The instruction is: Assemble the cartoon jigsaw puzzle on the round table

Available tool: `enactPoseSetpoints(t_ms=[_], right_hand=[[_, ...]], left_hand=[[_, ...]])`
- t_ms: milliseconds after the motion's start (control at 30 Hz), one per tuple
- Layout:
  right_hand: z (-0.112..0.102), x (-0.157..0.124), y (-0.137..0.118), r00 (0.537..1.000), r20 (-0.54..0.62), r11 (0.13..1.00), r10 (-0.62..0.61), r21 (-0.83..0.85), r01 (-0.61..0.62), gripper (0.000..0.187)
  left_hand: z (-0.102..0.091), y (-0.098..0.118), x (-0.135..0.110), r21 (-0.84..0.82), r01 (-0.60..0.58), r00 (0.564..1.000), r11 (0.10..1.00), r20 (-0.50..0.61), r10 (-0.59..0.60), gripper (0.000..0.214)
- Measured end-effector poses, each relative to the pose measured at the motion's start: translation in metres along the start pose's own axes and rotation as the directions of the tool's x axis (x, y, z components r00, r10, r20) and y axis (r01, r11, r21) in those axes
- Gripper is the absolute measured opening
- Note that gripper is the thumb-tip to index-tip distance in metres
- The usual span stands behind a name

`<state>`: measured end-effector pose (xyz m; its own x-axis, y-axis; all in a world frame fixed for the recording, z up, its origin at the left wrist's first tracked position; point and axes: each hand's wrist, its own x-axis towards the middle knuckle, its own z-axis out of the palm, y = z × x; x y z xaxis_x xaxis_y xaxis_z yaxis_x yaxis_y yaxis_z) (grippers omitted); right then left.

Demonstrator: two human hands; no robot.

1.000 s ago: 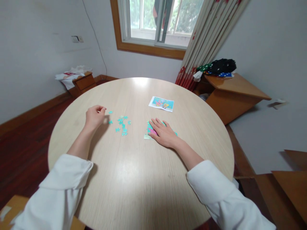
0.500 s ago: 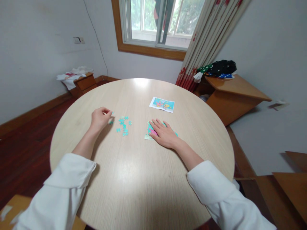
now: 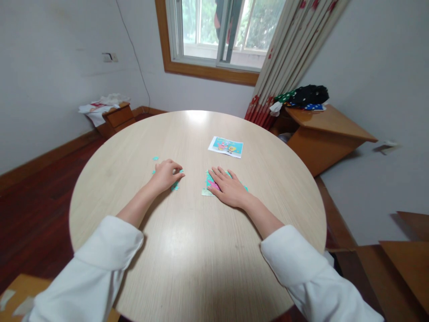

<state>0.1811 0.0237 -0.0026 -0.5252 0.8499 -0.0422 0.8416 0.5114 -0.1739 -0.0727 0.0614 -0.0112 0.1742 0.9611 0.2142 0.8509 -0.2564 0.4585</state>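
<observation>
My left hand [image 3: 166,173] is over the group of loose turquoise jigsaw pieces, covering most of them. Its thumb and forefinger close on a puzzle piece [image 3: 181,171] at the right side of that group. Below the hand another loose piece [image 3: 174,186] shows. One more piece [image 3: 155,158] lies by itself behind the hand, and a further one is partly hidden at its left. My right hand [image 3: 229,188] rests flat, fingers spread, on the joined part of the jigsaw puzzle [image 3: 205,191], which is turquoise with a pink figure and largely hidden.
A picture sheet [image 3: 226,147] with cartoon figures lies behind my right hand on the round wooden table [image 3: 187,250]. Past the table stand a small cabinet [image 3: 119,117] at left and a tilted wooden desk [image 3: 330,127] with cloths at right.
My left hand has moved right, from the outer left pieces to the right side of the loose group. One piece now lies where its fingertips were. My right hand stays in place.
</observation>
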Motion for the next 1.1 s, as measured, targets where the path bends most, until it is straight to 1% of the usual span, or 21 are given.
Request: enactPoseSetpoints(t_ms=[100, 233, 467, 633, 833, 967, 1100], right_hand=[[0.0, 0.0, 0.0, 1.0, -0.009, 1.0, 0.004, 0.019, -0.004, 0.068], [-0.001, 0.0, -0.001, 1.0, 0.011, 1.0, 0.012, 0.02, -0.012, 0.069], [-0.003, 0.0, -0.002, 1.0, 0.013, 1.0, -0.006, 0.028, 0.006, 0.068], [-0.002, 0.0, -0.001, 1.0, 0.01, 0.999, -0.018, 0.031, 0.018, 0.068], [-0.002, 0.0, -0.001, 1.0, 0.003, 0.999, -0.022, 0.033, 0.022, 0.067], [-0.001, 0.0, 0.0, 1.0, 0.002, 0.999, -0.027, 0.037, 0.027, 0.068], [-0.001, 0.0, 0.0, 1.0, 0.008, 0.999, -0.027, 0.03, 0.027, 0.068]], left_hand=[[0.001, -0.001, 0.001, -0.002, -0.006, 1.0, 1.0, 0.004, 0.006, 0.017], [0.001, 0.001, 0.002, 0.004, 0.018, 0.999, 1.0, 0.026, -0.018, 0.016], [-0.001, 0.008, 0.0, -0.025, 0.031, 0.999, 0.999, 0.045, -0.029, 0.015], [-0.001, 0.013, -0.005, -0.156, 0.033, 0.999, 0.987, 0.038, -0.028, 0.012], [-0.002, 0.015, -0.006, -0.279, 0.036, 0.999, 0.96, -0.028, -0.045, 0.006], [-0.001, 0.016, -0.005, -0.369, 0.063, 0.993, 0.927, -0.071, -0.096, 0.008], [0.003, 0.016, -0.004, -0.493, 0.098, 0.987, 0.865, -0.063, -0.148, 0.011]])
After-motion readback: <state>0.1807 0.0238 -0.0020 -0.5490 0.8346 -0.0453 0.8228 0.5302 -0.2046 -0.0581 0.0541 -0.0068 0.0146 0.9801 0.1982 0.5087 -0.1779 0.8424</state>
